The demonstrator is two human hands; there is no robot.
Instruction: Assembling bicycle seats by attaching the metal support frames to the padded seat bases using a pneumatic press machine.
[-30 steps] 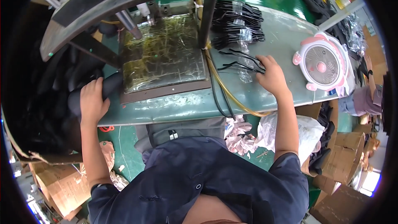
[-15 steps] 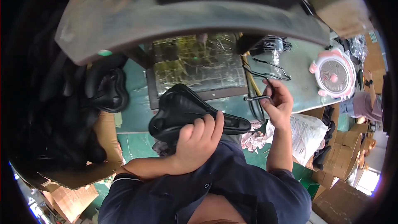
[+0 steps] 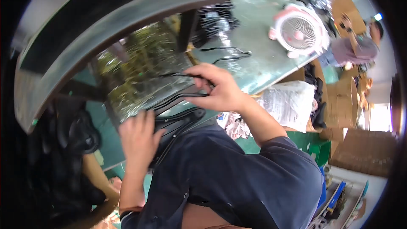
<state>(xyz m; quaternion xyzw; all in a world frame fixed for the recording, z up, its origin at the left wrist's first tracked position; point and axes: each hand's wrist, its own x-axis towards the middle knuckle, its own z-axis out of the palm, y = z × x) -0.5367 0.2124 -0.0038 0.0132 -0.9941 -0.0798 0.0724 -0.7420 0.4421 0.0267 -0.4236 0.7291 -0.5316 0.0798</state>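
A black bicycle saddle (image 3: pixel 180 121) lies in front of me with its ribbed underside showing and its narrow end toward the right. My left hand (image 3: pixel 139 138) grips the saddle's wide left end, the thumb apart from the slightly blurred fingers. In my right hand (image 3: pixel 220 88), closed between thumb and fingers, is a bent black metal saddle rail (image 3: pixel 169 100). The rail's rods stretch left over the saddle toward my left hand. Whether its far end touches the saddle is hidden by the left fingers.
Behind the hands, a dark machine frame (image 3: pixel 123 27) arches over a film-wrapped surface (image 3: pixel 144 59). More rails (image 3: pixel 231 51) lie on the green table (image 3: pixel 258 29) near a pink-and-white fan (image 3: pixel 299 34). Black saddles (image 3: pixel 87 131) are heaped at left. Another person (image 3: pixel 354 48) stands far right.
The saddle has been turned so its underside shows. My left hand has shifted to its wide end. My right hand has brought the rail left over it, and the view has swung round.
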